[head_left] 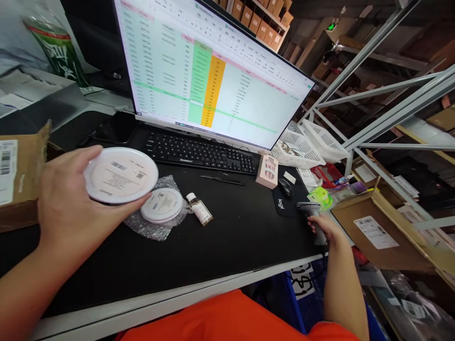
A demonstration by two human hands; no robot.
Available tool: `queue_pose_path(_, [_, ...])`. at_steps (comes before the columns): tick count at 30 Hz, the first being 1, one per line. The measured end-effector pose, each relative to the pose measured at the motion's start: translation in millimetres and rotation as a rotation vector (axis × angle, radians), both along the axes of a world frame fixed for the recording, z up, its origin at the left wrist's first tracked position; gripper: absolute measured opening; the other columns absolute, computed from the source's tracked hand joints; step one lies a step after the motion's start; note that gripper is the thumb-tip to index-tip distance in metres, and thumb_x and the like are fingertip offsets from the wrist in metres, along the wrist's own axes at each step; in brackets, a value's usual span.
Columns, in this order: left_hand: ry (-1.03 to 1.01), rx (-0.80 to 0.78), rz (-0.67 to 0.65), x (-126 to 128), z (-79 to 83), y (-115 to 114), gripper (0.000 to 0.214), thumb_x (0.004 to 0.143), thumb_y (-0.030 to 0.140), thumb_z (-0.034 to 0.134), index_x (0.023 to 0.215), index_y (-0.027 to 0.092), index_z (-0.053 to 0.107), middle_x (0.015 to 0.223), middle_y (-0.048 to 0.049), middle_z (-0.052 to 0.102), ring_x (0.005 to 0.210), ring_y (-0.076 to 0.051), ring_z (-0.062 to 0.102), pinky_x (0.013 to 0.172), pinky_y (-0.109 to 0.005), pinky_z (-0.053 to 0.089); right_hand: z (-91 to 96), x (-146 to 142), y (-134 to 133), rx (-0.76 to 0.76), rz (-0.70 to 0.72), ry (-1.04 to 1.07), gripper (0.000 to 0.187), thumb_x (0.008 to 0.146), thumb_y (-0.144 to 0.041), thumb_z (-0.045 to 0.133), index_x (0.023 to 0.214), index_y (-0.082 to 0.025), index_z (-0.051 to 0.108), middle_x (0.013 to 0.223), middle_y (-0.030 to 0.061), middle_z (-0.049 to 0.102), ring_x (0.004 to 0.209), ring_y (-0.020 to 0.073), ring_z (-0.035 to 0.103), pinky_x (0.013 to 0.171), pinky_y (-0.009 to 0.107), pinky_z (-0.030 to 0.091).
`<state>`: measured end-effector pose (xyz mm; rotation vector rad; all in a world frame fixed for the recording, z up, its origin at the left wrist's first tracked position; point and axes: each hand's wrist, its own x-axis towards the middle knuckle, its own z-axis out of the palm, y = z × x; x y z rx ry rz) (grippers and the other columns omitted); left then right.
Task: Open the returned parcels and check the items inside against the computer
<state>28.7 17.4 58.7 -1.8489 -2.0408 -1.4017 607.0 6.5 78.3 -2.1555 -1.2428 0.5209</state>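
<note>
The left hand (67,192) clamps a round white plastic tub (122,182) by its edge above the black desk mat (234,241); the right hand (326,227) grips 1 grey handheld scanner (308,206). Holding only the edge should keep the printed black barcode (119,166) readable.

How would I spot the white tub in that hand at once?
Find the big monitor, then the black keyboard below it. Near the keyboard's left end, the left hand holds a round white tub, unlike the similar tub lying on bubble wrap.
</note>
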Motion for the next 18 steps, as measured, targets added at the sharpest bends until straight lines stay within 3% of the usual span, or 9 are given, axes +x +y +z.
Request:
queue_pose_path(3, [0.049, -0.004, -0.098, 2, -4.0, 1, 0.091, 0.081, 0.063, 0.067, 0.149, 0.005, 0.05, 0.151, -0.0209, 0.056, 0.142, -0.039, 0.05, 0.124, -0.053, 0.036, 35.9, -55, -4, -0.005, 0.193, 0.214, 0.031, 0.07, -0.047, 0.076, 0.085, -0.02, 0.068, 0.062, 0.0047, 0.063, 0.045, 0.0161, 0.051, 0.042, 0.028, 0.043])
queue_pose_path(5, [0.059, -0.024, -0.197, 8, -12.4, 2, 0.085, 0.082, 0.056, 0.067, 0.149, 0.008, 0.05, 0.15, -0.0189, 0.057, 0.141, -0.036, 0.052, 0.123, -0.051, 0.039, 57.6, -110, -14, 0.015, 0.378, 0.347, 0.045, 0.076, -0.051, 0.076, 0.105, -0.017, 0.071, 0.067, 0.0028, 0.064, 0.047, 0.0146, 0.051, 0.043, 0.025, 0.042])
queue_pose_path(6, [0.056, -0.025, -0.234, 10, -17.3, 3, 0.084, 0.081, 0.055, 0.068, 0.149, 0.01, 0.05, 0.149, -0.0176, 0.058, 0.139, -0.035, 0.054, 0.121, -0.05, 0.041, 66.0, -141, -19, -0.013, 0.448, 0.361, 0.044, 0.079, -0.051, 0.075, 0.106, -0.016, 0.071, 0.065, 0.0017, 0.062, 0.046, 0.0136, 0.049, 0.042, 0.024, 0.04])
queue_pose_path(9, [0.061, -0.01, -0.312, 17, -30.7, 2, 0.082, 0.08, 0.053, 0.07, 0.149, 0.015, 0.05, 0.145, -0.015, 0.06, 0.135, -0.033, 0.058, 0.118, -0.047, 0.046, 79.0, -222, -24, -0.039, 0.813, 0.304, 0.032, 0.086, -0.039, 0.074, 0.107, -0.015, 0.073, 0.072, 0.0016, 0.065, 0.054, 0.0125, 0.054, 0.05, 0.022, 0.045])
queue_pose_path(11, [0.086, 0.009, -0.36, 19, -37.0, 0, 0.078, 0.082, 0.052, 0.07, 0.149, 0.016, 0.049, 0.144, -0.0148, 0.06, 0.133, -0.031, 0.059, 0.116, -0.045, 0.047, 79.8, -258, -19, -0.017, 1.001, 0.23, 0.026, 0.087, -0.03, 0.072, 0.108, -0.016, 0.073, 0.085, 0.0026, 0.07, 0.07, 0.0146, 0.062, 0.062, 0.022, 0.05])
queue_pose_path(13, [0.099, 0.042, -0.402, 20, -40.7, -1, 0.075, 0.084, 0.05, 0.069, 0.148, 0.017, 0.049, 0.143, -0.0146, 0.061, 0.132, -0.03, 0.06, 0.116, -0.044, 0.048, 78.2, -277, -11, -0.051, 1.091, 0.156, 0.02, 0.088, -0.025, 0.07, 0.105, -0.017, 0.073, 0.089, 0.002, 0.071, 0.078, 0.0156, 0.065, 0.066, 0.02, 0.05])
queue_pose_path(18, [0.052, 0.048, -0.422, 17, -35.4, -1, 0.074, 0.084, 0.048, 0.07, 0.147, 0.015, 0.05, 0.144, -0.0151, 0.06, 0.134, -0.029, 0.059, 0.117, -0.044, 0.048, 78.4, -281, -1, -0.247, 1.063, 0.249, 0.015, 0.092, -0.031, 0.067, 0.098, -0.017, 0.067, 0.068, -0.0035, 0.062, 0.051, 0.0102, 0.058, 0.047, 0.017, 0.044])
